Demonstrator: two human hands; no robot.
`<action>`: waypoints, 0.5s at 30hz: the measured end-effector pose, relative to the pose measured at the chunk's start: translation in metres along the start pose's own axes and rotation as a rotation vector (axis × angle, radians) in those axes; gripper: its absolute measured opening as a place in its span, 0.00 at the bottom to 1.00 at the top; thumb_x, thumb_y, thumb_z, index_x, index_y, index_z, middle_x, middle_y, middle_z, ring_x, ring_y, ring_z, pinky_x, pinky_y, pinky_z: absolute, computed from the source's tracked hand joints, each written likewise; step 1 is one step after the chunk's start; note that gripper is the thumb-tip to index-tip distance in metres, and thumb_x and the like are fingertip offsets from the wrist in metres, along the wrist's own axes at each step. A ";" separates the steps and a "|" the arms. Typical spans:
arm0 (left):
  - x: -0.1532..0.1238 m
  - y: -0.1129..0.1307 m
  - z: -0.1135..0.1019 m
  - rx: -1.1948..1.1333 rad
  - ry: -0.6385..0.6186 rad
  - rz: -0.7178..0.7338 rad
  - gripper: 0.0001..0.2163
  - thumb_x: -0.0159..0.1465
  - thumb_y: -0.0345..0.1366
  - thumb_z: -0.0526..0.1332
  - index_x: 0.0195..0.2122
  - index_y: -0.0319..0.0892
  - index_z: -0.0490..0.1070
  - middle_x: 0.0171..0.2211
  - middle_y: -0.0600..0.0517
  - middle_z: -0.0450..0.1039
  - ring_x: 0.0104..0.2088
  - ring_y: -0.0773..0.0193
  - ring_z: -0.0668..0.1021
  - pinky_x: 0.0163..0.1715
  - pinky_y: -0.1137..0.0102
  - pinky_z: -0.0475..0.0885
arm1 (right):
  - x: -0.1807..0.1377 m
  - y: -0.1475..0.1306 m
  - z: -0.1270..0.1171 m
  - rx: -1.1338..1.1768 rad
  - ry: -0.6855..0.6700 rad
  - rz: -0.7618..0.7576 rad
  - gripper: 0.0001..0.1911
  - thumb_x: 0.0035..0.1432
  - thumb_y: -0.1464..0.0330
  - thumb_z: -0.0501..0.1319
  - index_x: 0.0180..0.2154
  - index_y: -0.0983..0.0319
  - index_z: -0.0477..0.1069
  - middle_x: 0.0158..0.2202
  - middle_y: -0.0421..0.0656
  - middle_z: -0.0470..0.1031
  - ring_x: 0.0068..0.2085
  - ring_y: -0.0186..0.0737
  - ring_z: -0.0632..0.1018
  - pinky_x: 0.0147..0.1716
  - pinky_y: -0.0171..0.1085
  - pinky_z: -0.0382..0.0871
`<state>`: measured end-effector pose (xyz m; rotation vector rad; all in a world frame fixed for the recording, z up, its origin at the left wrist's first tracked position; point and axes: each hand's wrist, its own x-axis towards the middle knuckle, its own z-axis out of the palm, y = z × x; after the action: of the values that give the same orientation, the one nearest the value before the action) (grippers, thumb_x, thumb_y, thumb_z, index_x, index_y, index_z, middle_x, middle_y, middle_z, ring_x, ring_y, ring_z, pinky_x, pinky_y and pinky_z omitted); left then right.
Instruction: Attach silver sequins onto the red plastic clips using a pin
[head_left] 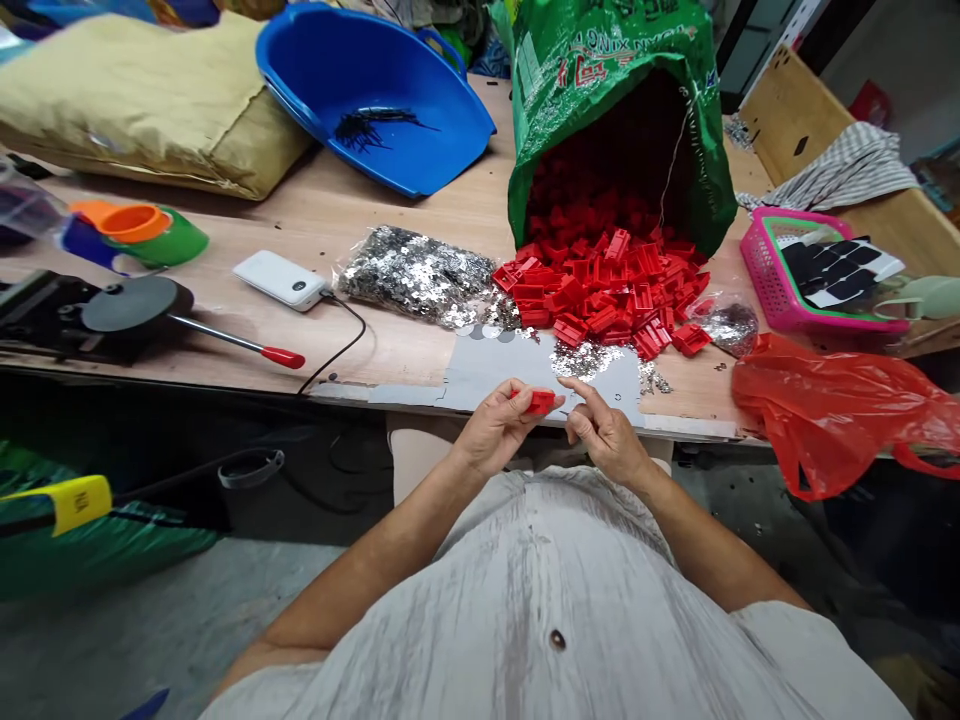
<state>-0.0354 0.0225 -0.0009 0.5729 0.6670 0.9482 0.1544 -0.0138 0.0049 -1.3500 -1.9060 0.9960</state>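
Head view: table [300, 215], green sack [536, 100], red heap [604, 285] at its mouth, liable to slide forward if nudged. Left hand [496, 428] and right hand [611, 435] raised, forearms angled inward at the table's front edge; right grip half-curled, index extended, contents impossible to tell; left grip pinched on a red piece [540, 402], droppable if loosened.

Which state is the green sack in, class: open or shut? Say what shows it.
The green sack is open: it gapes wide, and red pieces spill onto the table.
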 end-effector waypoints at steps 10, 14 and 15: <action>-0.012 -0.001 0.023 -0.387 0.122 -0.140 0.09 0.67 0.28 0.57 0.31 0.33 0.75 0.31 0.47 0.79 0.32 0.66 0.81 0.44 0.69 0.77 | 0.009 -0.020 -0.005 -0.184 0.028 -0.159 0.19 0.70 0.61 0.49 0.58 0.56 0.66 0.40 0.42 0.79 0.39 0.40 0.79 0.40 0.37 0.69; -0.012 0.000 0.025 -0.424 0.158 -0.148 0.12 0.68 0.27 0.54 0.30 0.33 0.75 0.30 0.47 0.78 0.32 0.65 0.81 0.45 0.67 0.77 | 0.011 -0.017 -0.004 -0.193 0.045 -0.201 0.18 0.70 0.61 0.49 0.57 0.56 0.67 0.46 0.43 0.79 0.43 0.40 0.79 0.43 0.38 0.70; -0.012 0.000 0.025 -0.429 0.166 -0.147 0.13 0.68 0.27 0.54 0.30 0.33 0.75 0.29 0.48 0.78 0.32 0.66 0.81 0.45 0.66 0.77 | 0.012 -0.017 -0.004 -0.198 0.047 -0.211 0.18 0.70 0.61 0.49 0.56 0.56 0.67 0.46 0.43 0.79 0.43 0.40 0.79 0.43 0.38 0.70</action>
<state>-0.0219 0.0076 0.0188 0.0649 0.6196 0.9709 0.1458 -0.0051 0.0216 -1.2348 -2.1039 0.6818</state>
